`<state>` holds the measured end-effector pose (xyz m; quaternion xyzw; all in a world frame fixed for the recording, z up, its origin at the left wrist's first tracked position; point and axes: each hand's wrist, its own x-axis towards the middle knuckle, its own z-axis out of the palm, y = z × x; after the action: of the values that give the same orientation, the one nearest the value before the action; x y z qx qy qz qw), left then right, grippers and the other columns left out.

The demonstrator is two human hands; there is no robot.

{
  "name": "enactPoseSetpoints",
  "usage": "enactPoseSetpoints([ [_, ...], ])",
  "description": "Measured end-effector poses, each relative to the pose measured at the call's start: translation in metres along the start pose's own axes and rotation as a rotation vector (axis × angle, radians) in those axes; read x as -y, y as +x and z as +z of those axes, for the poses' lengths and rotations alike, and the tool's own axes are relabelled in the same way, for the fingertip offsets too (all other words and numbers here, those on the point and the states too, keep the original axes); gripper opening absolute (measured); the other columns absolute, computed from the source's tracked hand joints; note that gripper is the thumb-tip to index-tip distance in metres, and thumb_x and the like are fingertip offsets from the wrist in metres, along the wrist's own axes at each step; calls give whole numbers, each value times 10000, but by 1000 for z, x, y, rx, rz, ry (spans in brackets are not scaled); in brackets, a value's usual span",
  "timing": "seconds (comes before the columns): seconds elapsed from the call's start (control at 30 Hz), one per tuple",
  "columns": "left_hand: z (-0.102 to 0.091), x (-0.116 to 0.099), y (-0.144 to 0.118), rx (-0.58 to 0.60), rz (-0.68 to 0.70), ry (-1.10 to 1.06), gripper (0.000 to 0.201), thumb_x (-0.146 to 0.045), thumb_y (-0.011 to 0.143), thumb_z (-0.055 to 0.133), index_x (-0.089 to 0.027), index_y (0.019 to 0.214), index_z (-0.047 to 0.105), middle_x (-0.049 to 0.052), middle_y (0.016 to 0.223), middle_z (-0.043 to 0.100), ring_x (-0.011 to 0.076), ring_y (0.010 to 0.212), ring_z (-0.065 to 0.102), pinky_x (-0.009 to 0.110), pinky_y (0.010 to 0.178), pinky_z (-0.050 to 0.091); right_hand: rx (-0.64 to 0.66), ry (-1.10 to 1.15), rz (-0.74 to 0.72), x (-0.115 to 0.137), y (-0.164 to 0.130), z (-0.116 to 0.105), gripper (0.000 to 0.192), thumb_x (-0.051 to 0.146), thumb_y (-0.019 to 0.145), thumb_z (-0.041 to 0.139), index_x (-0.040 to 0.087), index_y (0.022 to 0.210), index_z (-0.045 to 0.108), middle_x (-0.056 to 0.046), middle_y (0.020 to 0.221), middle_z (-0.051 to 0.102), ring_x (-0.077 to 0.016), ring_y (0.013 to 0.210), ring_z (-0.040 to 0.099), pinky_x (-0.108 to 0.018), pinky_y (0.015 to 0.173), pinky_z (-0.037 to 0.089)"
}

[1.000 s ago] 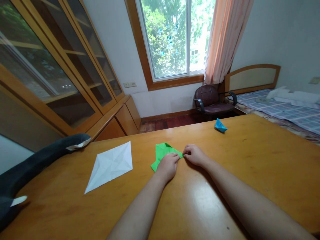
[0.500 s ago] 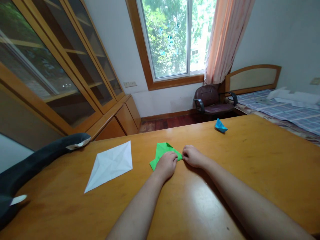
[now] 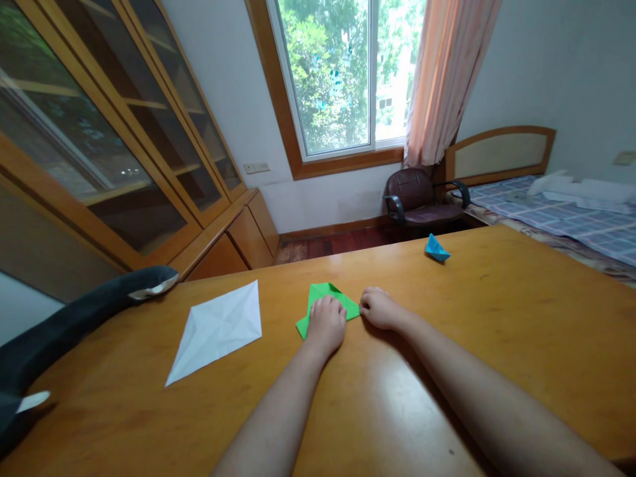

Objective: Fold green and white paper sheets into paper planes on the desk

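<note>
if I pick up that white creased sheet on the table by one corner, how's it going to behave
The white sheet looks like thin paper, so probably very light and likely to droop. Its creases may make it bend along those lines rather than stay flat. Lying loose on the glossy table, it would probably slide if pushed.

Worn on the head, looking forward and down across the table (image 3: pixel 447 371) from close above its near edge, forearms running up from the bottom to both hands at centre, window (image 3: pixel 342 73) straight ahead, cabinet (image 3: pixel 99 132) left, bed (image 3: pixel 571 218) right.
</note>
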<state>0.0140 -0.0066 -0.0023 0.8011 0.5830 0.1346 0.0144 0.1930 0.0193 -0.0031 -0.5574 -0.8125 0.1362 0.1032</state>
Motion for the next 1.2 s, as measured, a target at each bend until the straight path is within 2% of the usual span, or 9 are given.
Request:
enactPoseSetpoints([
  [0.23, 1, -1, 1, -7, 9, 37, 173, -291, 925, 492, -190, 852, 613, 78, 981, 606, 240, 973, 530, 383, 909, 389, -43, -8, 37, 6, -3, 0, 189, 253, 815, 545, 184, 766, 714, -90, 896, 669, -208, 855, 580, -296, 780, 410],
  [0.37, 0, 2, 1, 1, 34, 21, 170, -281, 920, 492, -187, 853, 616, 86, 992, 604, 244, 977, 530, 397, 914, 398, -166, 113, -101, 10, -7, 2, 133, 255, 797, 598, 187, 840, 702, -67, 889, 671, -201, 868, 576, -297, 793, 433],
  [0.57, -14, 6, -4, 101, 311, -129, 162, -274, 918, 497, -202, 883, 639, 54, 984, 626, 213, 995, 547, 421, 1024, 365, -301, 181, -390, 12, -10, 1, 274, 87, 781, 514, 201, 937, 709, -70, 1081, 688, -205, 1015, 584, -349, 937, 439],
  [0.67, -23, 5, -7, 145, 407, -177, 153, -293, 911, 523, -224, 887, 658, 36, 1014, 643, 207, 1043, 551, 484, 1124, 245, -340, 185, -413, 9, -10, 1, 310, 99, 782, 516, 190, 1012, 702, -97, 1194, 659, -233, 1113, 567, -401, 1007, 422],
  [0.77, -26, 4, -9, 147, 448, -181, 140, -299, 901, 548, -243, 882, 675, 28, 1084, 641, 219, 1129, 520, 531, 1151, 163, -387, 271, -342, 4, -10, 5, 431, 109, 787, 501, 155, 1198, 624, -139, 1307, 589, -247, 1222, 518, -439, 1061, 398],
  [0.87, -25, 5, -8, 96, 443, -178, 100, -314, 868, 604, -262, 872, 688, 23, 1233, 586, 252, 1254, 419, 523, 1147, 191, -394, 385, -248, -1, -9, 11, 530, 115, 798, 482, 155, 1324, 518, -142, 1335, 565, -239, 1241, 512, -455, 1071, 397],
  [0.97, -22, 9, -8, 18, 396, -169, 134, -349, 814, 676, -267, 921, 685, 40, 1305, 521, 269, 1256, 387, 485, 1103, 294, -317, 404, -213, -3, -7, 15, 550, 104, 784, 490, 152, 1332, 509, -140, 1293, 598, -238, 1187, 559, -441, 1042, 425],
  [1.1, -17, 18, -7, -57, 296, -149, 292, -391, 748, 747, -248, 986, 656, 69, 1226, 518, 269, 1153, 437, 456, 1011, 384, -239, 286, -285, -1, -9, 11, 400, 138, 814, 518, 146, 1199, 625, -132, 1156, 669, -242, 1074, 604, -404, 963, 467],
  [1.2, -15, 25, -5, -66, 240, -152, 283, -387, 743, 755, -233, 954, 646, 56, 1091, 556, 241, 1044, 486, 410, 937, 425, -243, 177, -361, 3, -12, 4, 282, 184, 835, 551, 173, 1083, 686, -104, 1072, 687, -233, 1016, 596, -382, 934, 461],
])
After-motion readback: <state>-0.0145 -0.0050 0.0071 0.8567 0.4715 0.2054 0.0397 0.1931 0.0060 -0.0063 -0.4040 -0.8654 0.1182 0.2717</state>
